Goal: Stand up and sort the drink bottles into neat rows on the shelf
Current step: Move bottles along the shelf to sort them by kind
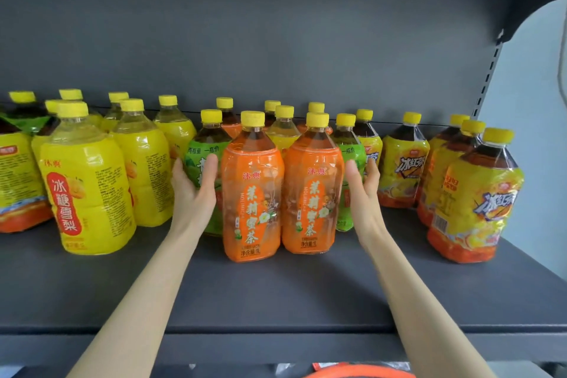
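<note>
- Head view: 2 upright bottles, the left orange bottle (253, 193) and the right orange bottle (313, 190), stand side by side between the hands, long axes vertical, on the shelf (276, 294).
- At the pair's outer flanks, the left hand (196, 190) sits just beside the left orange bottle and the right hand (363, 187) just beside the right orange bottle, each equally near.
- Both hands are apart, palms turned inward, fingers straight, gripping nothing; I cannot tell whether the palms touch the labels.
- Both forearms reach forward and upward.
- Green bottles (202, 150) stand just behind the hands; pressing inward looks like the coming move.
</note>
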The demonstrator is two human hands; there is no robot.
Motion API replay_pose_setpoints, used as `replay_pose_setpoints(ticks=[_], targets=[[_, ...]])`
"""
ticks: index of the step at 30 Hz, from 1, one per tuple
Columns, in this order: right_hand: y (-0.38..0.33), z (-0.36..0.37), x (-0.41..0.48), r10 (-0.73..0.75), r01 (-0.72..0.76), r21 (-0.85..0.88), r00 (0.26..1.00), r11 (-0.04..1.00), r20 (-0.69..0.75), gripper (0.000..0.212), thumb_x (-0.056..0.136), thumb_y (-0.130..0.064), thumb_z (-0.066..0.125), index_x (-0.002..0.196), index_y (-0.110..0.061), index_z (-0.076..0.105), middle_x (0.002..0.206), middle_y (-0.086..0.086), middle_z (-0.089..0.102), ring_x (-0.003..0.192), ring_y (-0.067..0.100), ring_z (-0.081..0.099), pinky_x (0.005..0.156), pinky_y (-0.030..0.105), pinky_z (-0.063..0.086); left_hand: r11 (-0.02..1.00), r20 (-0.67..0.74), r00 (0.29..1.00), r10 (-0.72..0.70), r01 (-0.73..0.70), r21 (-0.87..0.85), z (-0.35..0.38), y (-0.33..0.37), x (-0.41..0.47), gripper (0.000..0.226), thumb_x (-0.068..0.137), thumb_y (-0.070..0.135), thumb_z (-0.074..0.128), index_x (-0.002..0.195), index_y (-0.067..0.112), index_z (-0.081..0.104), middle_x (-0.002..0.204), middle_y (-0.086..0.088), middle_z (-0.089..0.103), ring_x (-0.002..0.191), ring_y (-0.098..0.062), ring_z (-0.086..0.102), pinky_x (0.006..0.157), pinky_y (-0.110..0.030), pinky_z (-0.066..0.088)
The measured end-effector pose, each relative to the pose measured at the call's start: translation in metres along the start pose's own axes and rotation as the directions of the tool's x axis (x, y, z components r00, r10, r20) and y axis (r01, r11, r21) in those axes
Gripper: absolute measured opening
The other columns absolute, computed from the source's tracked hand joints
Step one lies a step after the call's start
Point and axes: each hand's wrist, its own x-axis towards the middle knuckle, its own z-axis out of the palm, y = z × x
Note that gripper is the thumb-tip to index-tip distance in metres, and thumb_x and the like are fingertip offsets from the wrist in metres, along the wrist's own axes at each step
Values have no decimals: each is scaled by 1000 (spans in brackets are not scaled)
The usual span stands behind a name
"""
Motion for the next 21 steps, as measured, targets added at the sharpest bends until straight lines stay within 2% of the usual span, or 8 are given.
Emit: replay_pose_setpoints(ticks=[3, 6, 10, 14, 17, 19, 21], targets=[[4, -2, 13, 55, -55, 63, 998, 996, 8, 91, 85, -74, 41, 154, -32, -2, 163, -6, 8, 149, 18, 14, 120, 49, 17, 1000, 2, 1000, -7, 7, -25, 4, -6, 8, 101, 68, 73, 40, 151, 22, 11, 154, -1, 27, 140, -20, 27, 106, -35, 27], [10, -4, 24, 115, -117, 75, 993, 990, 25, 84, 90, -64, 45, 155, -31, 2, 161, -1, 19, 146, 22, 25, 118, 51, 24, 999, -20, 1000, -7, 6, -33, 1, -14, 13, 95, 70, 71, 44, 149, 23, 20, 150, 0, 36, 135, -19, 35, 96, -29, 30], [15, -5, 24, 71, -71, 8, 997, 997, 2, 69, 93, -52, 51, 151, -24, 25, 146, 1, 46, 133, 23, 45, 112, 51, 36, 1000, -15, 1000, -24, 24, -15, -4, -23, 21, 81, 75, 68, 51, 141, 21, 38, 136, -1, 50, 114, -14, 47, 88, -30, 40], [11, -7, 18, -4, 3, -14, 999, 1000, -46, 46, 97, -42, 52, 137, -21, 44, 131, -1, 58, 122, 19, 54, 108, 48, 41, 999, -68, 997, 21, -17, 52, -8, -29, 24, 66, 83, 57, 57, 133, 17, 45, 123, 0, 56, 103, -13, 50, 83, -32, 43], [11, -13, 11, -47, 45, -30, 997, 999, -67, 41, 97, -38, 53, 133, -19, 47, 127, -1, 60, 118, 17, 55, 107, 47, 42, 999, -45, 999, 22, -21, 38, -7, -30, 27, 65, 84, 55, 57, 133, 14, 42, 118, 3, 52, 103, -13, 49, 80, -28, 42], [10, -18, 7, -54, 51, -32, 994, 998, -90, 42, 96, -39, 54, 133, -18, 47, 127, 1, 59, 119, 19, 55, 106, 48, 42, 999, -1, 999, -36, 36, 6, -6, -29, 28, 73, 83, 57, 57, 138, 15, 35, 122, 4, 49, 104, -13, 47, 78, -25, 40], [10, -24, 4, -61, 58, -34, 992, 998, -109, 36, 96, -40, 55, 127, -22, 49, 126, 2, 60, 119, 21, 55, 105, 50, 43, 995, 38, 995, -94, 94, -11, -6, -30, 30, 79, 81, 60, 57, 142, 18, 31, 131, 0, 49, 110, -18, 48, 81, -29, 40]])
